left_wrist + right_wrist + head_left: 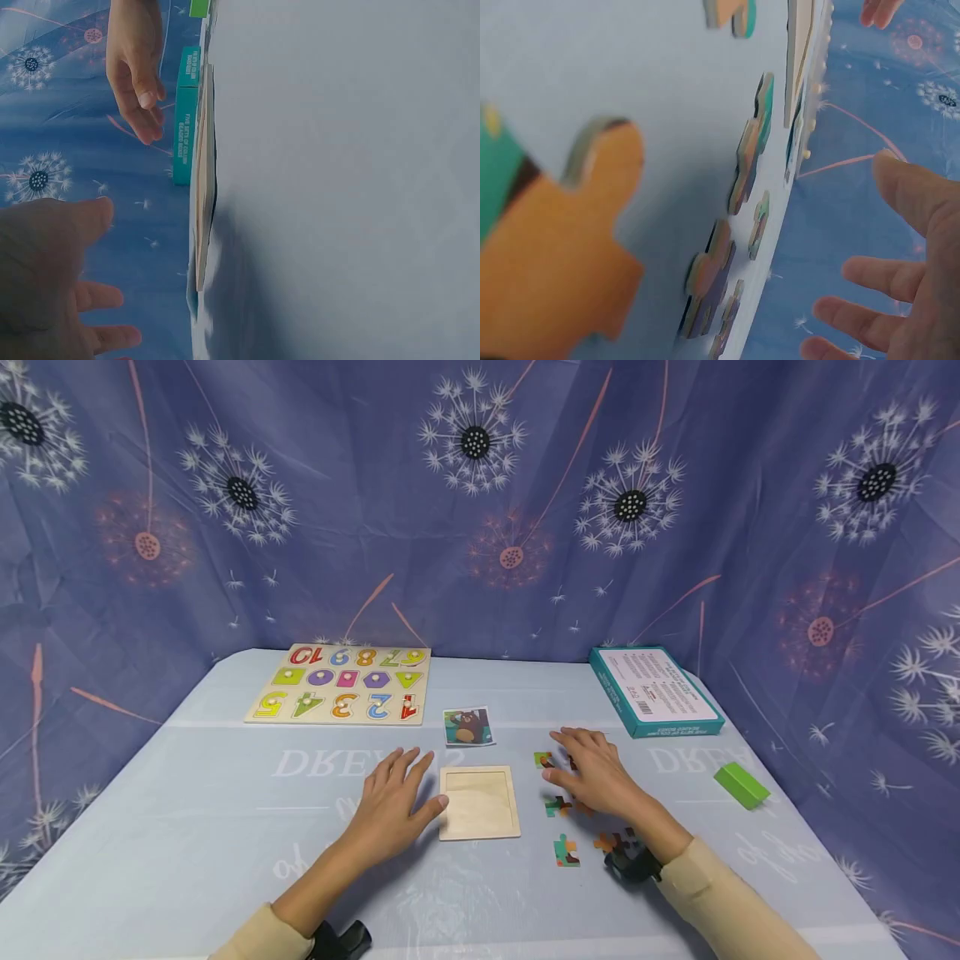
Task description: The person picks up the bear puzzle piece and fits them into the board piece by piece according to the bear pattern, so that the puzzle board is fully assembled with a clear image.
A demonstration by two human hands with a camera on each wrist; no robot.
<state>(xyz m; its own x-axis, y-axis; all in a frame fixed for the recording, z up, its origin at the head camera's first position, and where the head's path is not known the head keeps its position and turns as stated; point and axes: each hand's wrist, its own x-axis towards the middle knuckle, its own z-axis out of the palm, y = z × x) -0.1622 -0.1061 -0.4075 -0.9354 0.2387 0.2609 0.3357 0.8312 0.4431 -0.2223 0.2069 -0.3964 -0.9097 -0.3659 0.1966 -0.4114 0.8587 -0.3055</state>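
Observation:
A square wooden puzzle tray with a raised rim lies at the middle of the table, nothing in it. My left hand hovers at its left side, fingers spread, thumb over the rim in the head view. Over the jigsaw pieces to the right of the tray is my right hand, fingers relaxed and holding nothing; it hides part of them. Among the pieces are a green and orange one and a brown one. A bear picture card lies behind the tray. In the right wrist view an orange piece looms close.
A wooden number and shape board lies at the back left. A teal box with a white label sits at the back right, and a green block near the right edge. A blue dandelion-print curtain hangs behind the table.

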